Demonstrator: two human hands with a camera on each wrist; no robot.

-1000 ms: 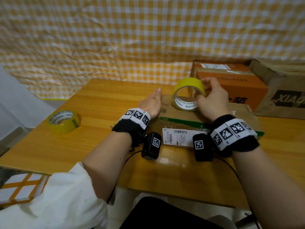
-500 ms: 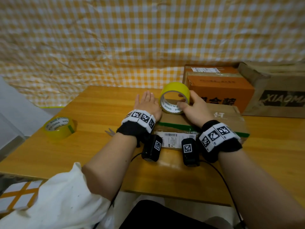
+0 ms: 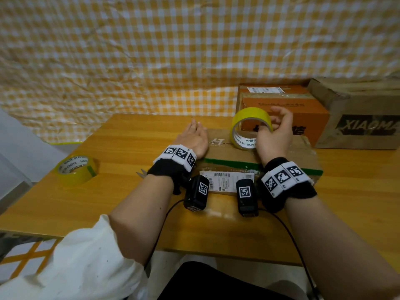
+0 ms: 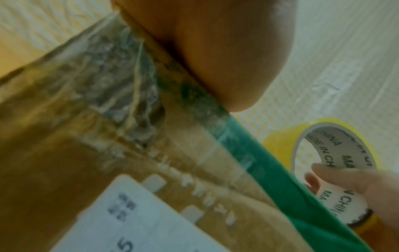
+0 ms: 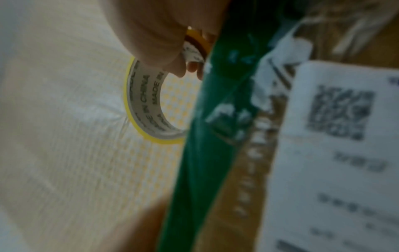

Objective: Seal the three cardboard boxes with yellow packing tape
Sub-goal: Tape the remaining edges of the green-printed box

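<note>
tape roll [image 3: 251, 126] — "MADE IN CHINA", box [image 3: 357, 118] — "XIAOMA"

Left hand [image 3: 193, 138] flat, fingers straight; right hand [image 3: 274, 132] curled, fingers gripping.

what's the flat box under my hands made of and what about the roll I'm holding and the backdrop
Flat box: brown cardboard, matte, with glossy clear tape and a green strip along its edge. Roll: shiny yellow plastic-looking tape on a printed, probably card, core. Backdrop: creased, faintly shiny checked sheet, likely thin plastic, possibly cloth.
</note>
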